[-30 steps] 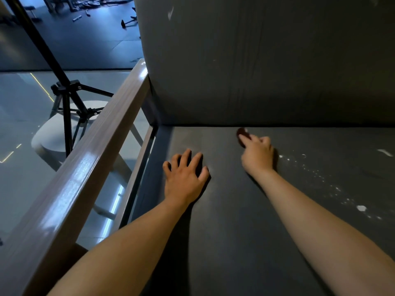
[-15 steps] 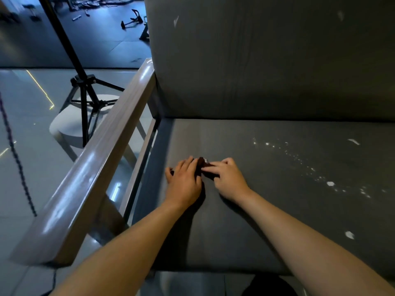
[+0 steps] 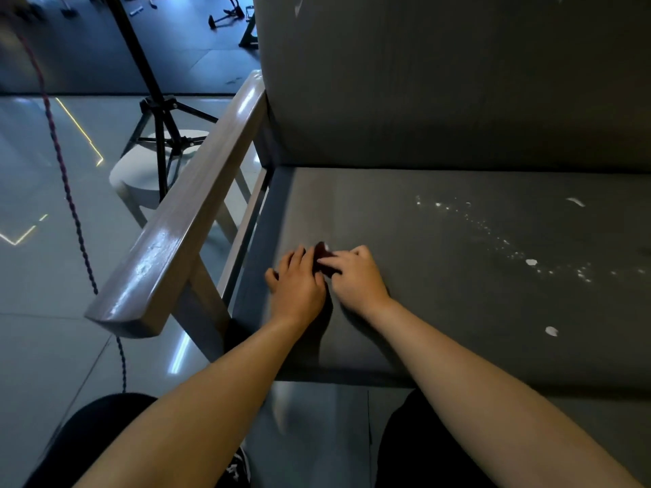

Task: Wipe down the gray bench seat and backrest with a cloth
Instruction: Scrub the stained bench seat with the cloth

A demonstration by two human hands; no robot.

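Progress: we judge the wiping partly done at best. The seat (image 3: pixel 440 311) around our hands looks plain gray, but a trail of white specks (image 3: pixel 493 237) and a few larger flecks (image 3: pixel 551 331) lie on its right part, well apart from the cloth.
Left to do: the speckled right side of the seat, and the backrest (image 3: pixel 440 82), which shows small pale marks near its top. We cannot tell whether any of it has been wiped.
Cloth (image 3: pixel 322 256): a small dark wad on the left part of the seat, toward the armrest (image 3: pixel 186 220), lying between our two hands and mostly hidden by them.
Right hand (image 3: pixel 355 276): fingers curled, pinching the cloth down against the seat.
Left hand (image 3: pixel 297 287): palm down on the seat, fingers fairly straight, their tips touching the cloth's left edge. We see it gripping nothing.
Arms: both stretched forward and converging, with the hands side by side and touching.
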